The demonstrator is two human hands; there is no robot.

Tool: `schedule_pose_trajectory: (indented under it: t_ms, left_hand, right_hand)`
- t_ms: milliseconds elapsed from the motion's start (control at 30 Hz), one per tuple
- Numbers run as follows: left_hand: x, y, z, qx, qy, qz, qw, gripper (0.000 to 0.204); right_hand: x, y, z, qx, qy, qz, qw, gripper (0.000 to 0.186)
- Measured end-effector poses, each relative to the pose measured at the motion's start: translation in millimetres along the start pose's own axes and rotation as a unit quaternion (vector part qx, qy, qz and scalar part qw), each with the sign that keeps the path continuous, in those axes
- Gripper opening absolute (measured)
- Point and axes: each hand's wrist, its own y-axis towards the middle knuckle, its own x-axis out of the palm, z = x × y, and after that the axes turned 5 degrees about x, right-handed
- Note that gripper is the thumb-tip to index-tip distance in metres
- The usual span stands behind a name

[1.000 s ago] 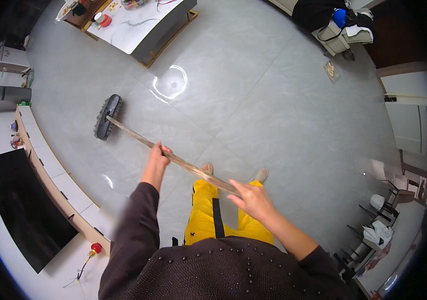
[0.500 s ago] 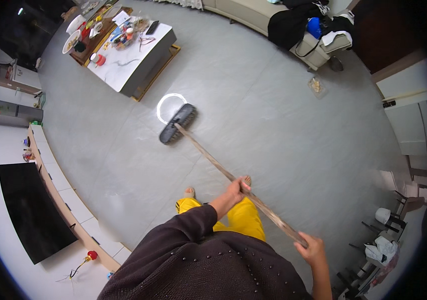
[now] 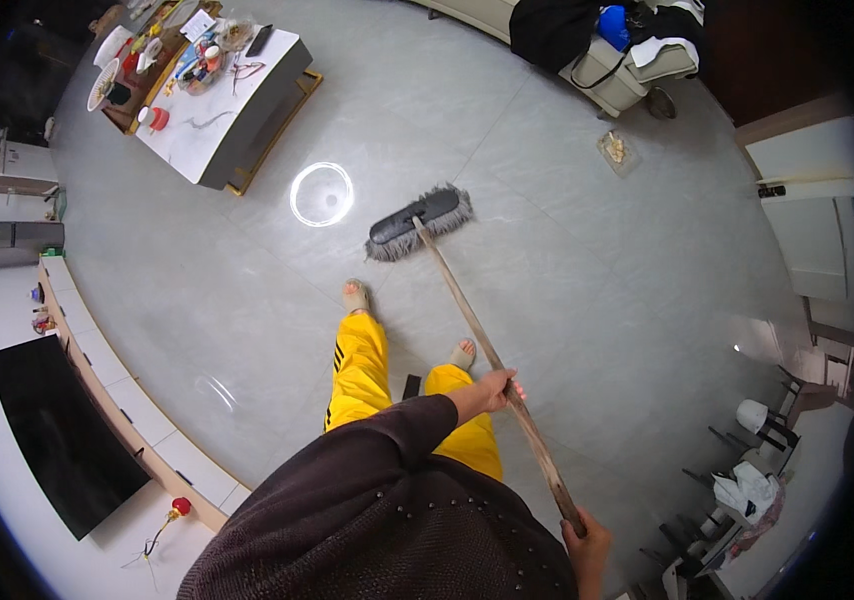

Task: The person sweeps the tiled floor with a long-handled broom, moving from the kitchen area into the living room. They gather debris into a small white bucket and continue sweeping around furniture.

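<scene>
My left hand (image 3: 492, 390) has its fingers curled tight around the middle of the long, worn wooden mop handle (image 3: 477, 330), and my right hand (image 3: 587, 545) is clenched over its top end, low by my hip. From there the pole slopes away to the flat dust mop head with its grey fringe (image 3: 417, 222), which lies on the pale grey tiled floor (image 3: 567, 280) ahead of my feet. I judge the pole stiff and light, the fringe soft and draggy on smooth tile; a wide two-handed hold like this one steers it best. Compared with half a second ago, the head lies further right, clear of the round ceiling-light reflection (image 3: 322, 194) it was touching.
</scene>
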Motion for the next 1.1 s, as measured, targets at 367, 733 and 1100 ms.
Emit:
schedule_pose_trajectory:
  t_ms: [367,733,1100]
  left_hand:
    - [51,-32,269,0.104,-0.196,-0.209,0.952,0.019]
    - [-110,-153,517,0.326,-0.409,-0.217,0.824,0.011]
    - [-237,-162,424,0.308,-0.394,-0.093,0.861,0.008]
  right_hand:
    - [-57,138,-247,-0.063,-0.052,0.037,0.996,0.038]
    - [6,208,-612,-0.344,-0.277,-0.064,0.895,0.040]
    - [103,163,-521,-0.267,-0.216,-0.166,0.924,0.042]
